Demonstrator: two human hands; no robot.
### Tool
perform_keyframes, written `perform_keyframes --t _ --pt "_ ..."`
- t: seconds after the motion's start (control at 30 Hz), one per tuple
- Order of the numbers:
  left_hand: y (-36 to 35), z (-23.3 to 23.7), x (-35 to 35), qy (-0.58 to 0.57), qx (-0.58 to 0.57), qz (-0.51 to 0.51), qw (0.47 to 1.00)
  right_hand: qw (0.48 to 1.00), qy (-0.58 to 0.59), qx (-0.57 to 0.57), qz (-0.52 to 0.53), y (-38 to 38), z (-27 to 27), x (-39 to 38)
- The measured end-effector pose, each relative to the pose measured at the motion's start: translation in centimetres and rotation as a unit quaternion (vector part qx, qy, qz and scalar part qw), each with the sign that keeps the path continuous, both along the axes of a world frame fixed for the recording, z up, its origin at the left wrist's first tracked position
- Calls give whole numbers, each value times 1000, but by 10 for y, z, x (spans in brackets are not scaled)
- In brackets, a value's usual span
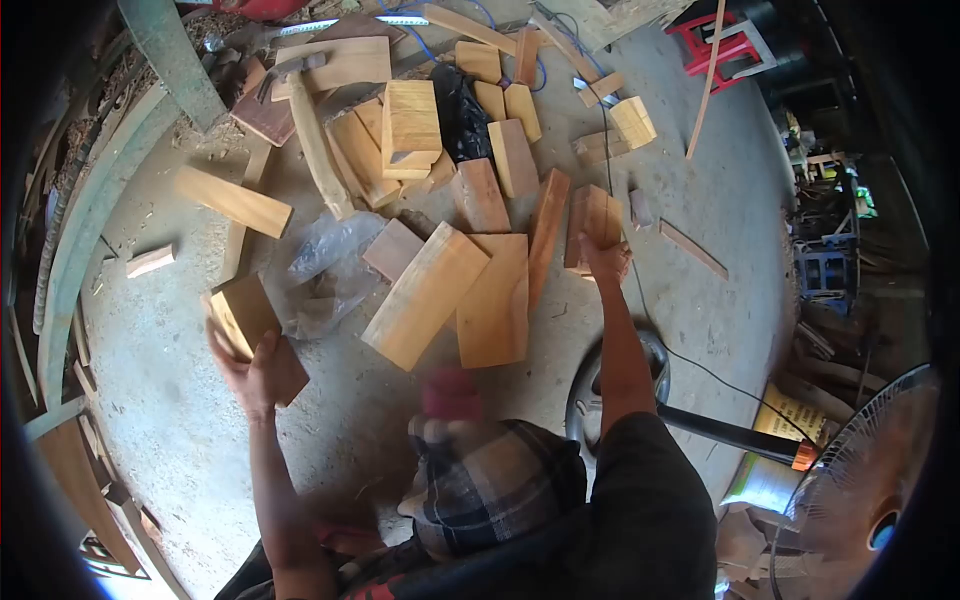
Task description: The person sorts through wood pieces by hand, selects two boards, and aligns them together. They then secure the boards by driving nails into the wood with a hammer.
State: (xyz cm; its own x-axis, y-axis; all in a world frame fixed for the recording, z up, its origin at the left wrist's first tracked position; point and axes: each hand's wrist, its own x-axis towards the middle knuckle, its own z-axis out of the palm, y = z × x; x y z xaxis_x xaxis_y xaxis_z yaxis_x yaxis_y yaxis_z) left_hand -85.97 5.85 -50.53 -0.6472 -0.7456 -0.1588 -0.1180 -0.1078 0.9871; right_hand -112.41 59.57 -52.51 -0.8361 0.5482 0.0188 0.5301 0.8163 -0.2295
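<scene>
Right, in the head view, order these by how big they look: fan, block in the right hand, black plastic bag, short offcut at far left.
1. Fan, clearly largest, perhaps helped by nearness.
2. Block in the right hand and black plastic bag: too alike to rank.
3. Short offcut, smallest.

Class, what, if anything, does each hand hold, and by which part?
The left hand holds a block by its near left side; the right hand, another block by its near end.

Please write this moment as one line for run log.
left hand: holds wood block | right hand: grip on near end of second block | between hands: loose wood pieces on floor | right side: fan
</scene>
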Motion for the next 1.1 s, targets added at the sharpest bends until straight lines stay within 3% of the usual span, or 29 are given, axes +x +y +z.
perform_keyframes --t 0.03,0.1,0.17,0.37,0.47,0.5,0.53,0.6,0.63,0.7,0.83,1.0,1.1 --pt "-10 -16 7 -32 -87 7 996 999 -30 6 -22 6 -7 -9" --pt "-18 -7 14 -115 -135 7 984 998 -52 3 -27 -2 3 -16" --pt "-26 -19 22 -144 -236 67 959 997 -73 1 -32 -8 8 -18" --pt "-62 -25 55 -392 -283 129 866 997 -67 13 -48 -25 36 5" --pt "-72 -21 74 -437 -295 128 840 979 87 -180 26 -31 53 27" --pt "-86 -45 88 -446 -285 100 843 967 115 -225 46 -36 56 39" --pt "-74 -27 77 -541 -289 127 780 927 80 -352 103 -40 66 48" --pt "-67 -56 89 -552 -351 106 748 870 37 -463 166 -90 97 81" --pt "-56 -19 66 -595 -271 134 745 859 11 -476 186 -117 96 94" --pt "-57 -5 58 -583 -224 134 769 801 -17 -518 300 -162 99 121" --pt "-52 -4 66 -566 -220 127 784 697 -215 -619 290 -296 108 184" --pt "-42 -2 81 -523 -194 130 820 697 -250 -532 410 -397 49 231" --pt "-52 -14 95 -480 -175 141 848 717 -179 -499 452 -438 35 247"
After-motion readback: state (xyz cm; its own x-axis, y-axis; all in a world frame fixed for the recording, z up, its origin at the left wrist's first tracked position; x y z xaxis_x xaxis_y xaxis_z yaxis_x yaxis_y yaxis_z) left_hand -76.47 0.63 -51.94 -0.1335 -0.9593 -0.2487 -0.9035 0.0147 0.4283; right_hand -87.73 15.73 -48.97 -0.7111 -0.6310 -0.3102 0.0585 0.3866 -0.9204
